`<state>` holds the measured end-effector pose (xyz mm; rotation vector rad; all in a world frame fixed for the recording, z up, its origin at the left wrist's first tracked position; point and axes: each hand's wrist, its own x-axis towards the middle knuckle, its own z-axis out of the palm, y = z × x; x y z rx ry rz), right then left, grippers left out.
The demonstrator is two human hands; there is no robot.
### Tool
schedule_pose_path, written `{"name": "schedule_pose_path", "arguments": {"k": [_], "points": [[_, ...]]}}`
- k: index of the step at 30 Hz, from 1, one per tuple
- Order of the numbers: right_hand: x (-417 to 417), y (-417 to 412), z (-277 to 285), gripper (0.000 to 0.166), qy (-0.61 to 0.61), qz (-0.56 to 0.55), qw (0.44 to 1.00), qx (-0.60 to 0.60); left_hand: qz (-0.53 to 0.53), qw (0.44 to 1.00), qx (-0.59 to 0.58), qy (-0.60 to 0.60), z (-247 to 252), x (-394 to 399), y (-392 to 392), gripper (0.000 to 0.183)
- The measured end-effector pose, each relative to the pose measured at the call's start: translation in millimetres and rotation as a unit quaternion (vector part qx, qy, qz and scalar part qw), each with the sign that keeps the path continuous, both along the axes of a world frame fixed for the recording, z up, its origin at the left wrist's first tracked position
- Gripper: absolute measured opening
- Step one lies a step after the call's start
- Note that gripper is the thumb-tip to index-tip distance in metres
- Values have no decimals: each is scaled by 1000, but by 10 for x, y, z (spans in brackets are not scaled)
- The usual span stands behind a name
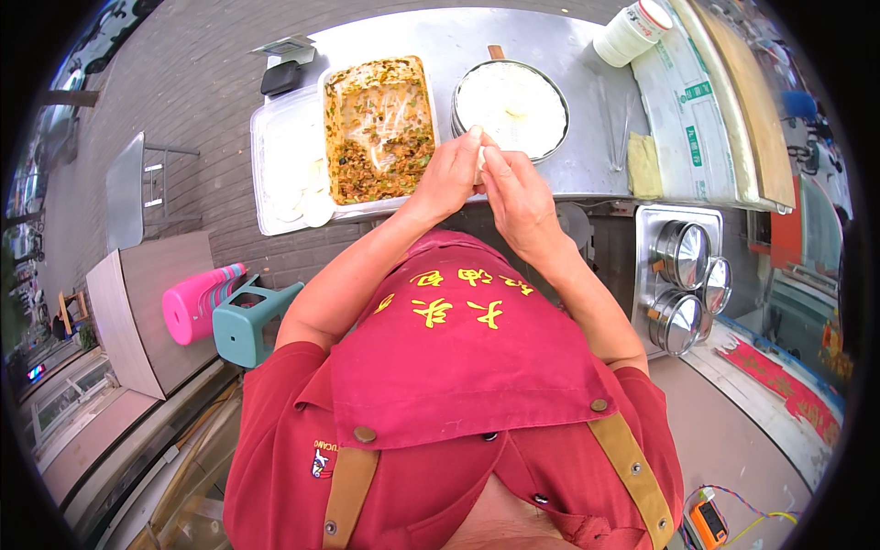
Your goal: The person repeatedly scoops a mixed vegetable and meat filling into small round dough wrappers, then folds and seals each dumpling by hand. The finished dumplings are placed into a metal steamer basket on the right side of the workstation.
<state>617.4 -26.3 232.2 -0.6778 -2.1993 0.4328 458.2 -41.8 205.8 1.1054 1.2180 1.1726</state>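
My left hand and my right hand meet at the near edge of a metal table, pinching a small pale piece of dough between their fingertips. Much of the dough is hidden by the fingers. Just beyond them stands a round metal steamer with a white lining and one small pale lump on it. Left of my hands is a rectangular tray of chopped filling with reddish oil and green bits. Beside that tray, a clear plastic container holds pale, flat rounds that look like dough wrappers.
A stack of white paper cups, a yellow cloth and a white box with green tape are at the right. Small lidded steamers stand on a lower metal tray. Pink and teal stools are at lower left.
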Motion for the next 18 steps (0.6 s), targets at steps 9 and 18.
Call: {"name": "schedule_pose_path", "arguments": {"k": [9,18], "points": [[146,20,-263,65,-123,-28,988,-90,20,930,-104,-351,-545,370,-36,50],[564,1078,-921,65,-120,-134,976,-124,-12,928,-248,-279,-60,-31,-351,59]]}}
